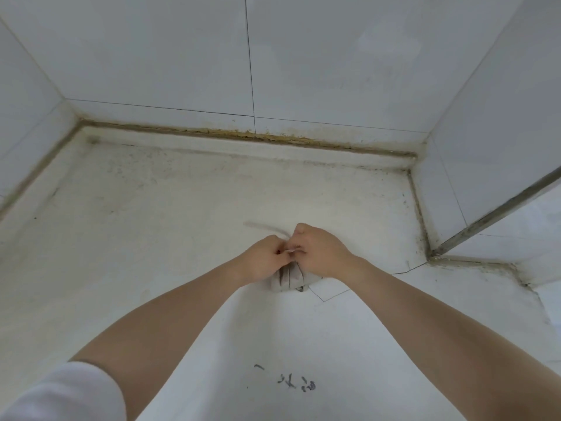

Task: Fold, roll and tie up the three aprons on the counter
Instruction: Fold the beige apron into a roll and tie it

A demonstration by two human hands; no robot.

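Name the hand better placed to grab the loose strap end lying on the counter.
Left, probably. The loose strap end trails up and leftward from the knot, nearer the left hand. The right hand sits on the far side, above the rolled apron.

I find no legible text: the dark scrawled marks (pixel 296 381) on the counter (pixel 170 226), lower centre of the frame, are too smudged to read.

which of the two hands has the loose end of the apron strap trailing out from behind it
The right hand: the loose strap trails away from its knuckles across the counter. The left hand only pinches at the knot above the rolled apron.
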